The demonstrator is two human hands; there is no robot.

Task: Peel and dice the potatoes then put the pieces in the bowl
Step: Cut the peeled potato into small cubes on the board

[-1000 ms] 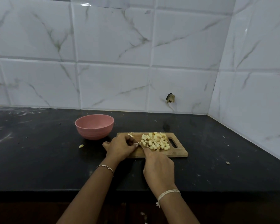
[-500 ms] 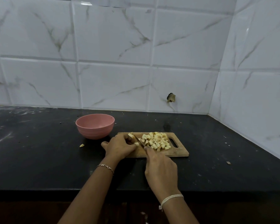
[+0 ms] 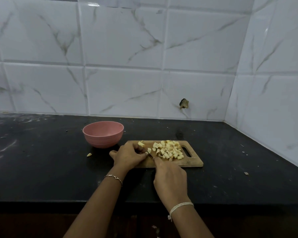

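Black table (image 3: 41,169), tiled corner. Right hand (image 3: 170,176): fingers wrapped on knife (image 3: 150,154), blade down. Left hand (image 3: 129,156): fingers bent, pinning small potato piece (image 3: 149,150) on cutting board (image 3: 193,162). Diced pile (image 3: 169,151) just right of the blade. Pink bowl (image 3: 103,134) beyond, apparently empty. Step, as judged: final dicing. Next: finish the cuts, then move the pile to the bowl.

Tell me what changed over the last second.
Only small moves: the right hand, still gripping the knife, shifted the blade slightly beside the left hand, whose curled fingers stayed at the board's left end. The bowl, cutting board, diced potato pile and the stray piece on the counter stayed put.
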